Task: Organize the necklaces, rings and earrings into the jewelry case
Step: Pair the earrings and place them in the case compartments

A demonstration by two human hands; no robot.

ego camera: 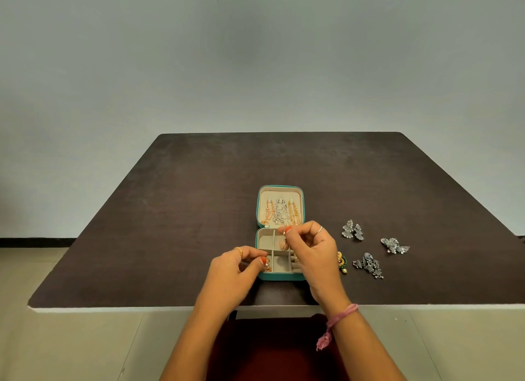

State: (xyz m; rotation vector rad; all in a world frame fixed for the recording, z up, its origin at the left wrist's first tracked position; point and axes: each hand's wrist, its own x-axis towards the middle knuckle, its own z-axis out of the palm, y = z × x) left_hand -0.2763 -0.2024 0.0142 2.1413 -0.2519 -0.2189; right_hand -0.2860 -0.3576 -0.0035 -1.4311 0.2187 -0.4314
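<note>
One dark brown table (199, 224) stands against a pale grey wall (255, 54).

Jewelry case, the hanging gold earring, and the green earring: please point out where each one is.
jewelry case (302, 207): head view, teal right rim of lid.
gold earring (283, 244): head view, round shell-shaped drop.
green earring (341, 261): head view, green-gold body.

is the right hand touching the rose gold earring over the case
Touching: the head view shows the right hand pinching the rose gold earring, which dangles above the jewelry case.
</note>
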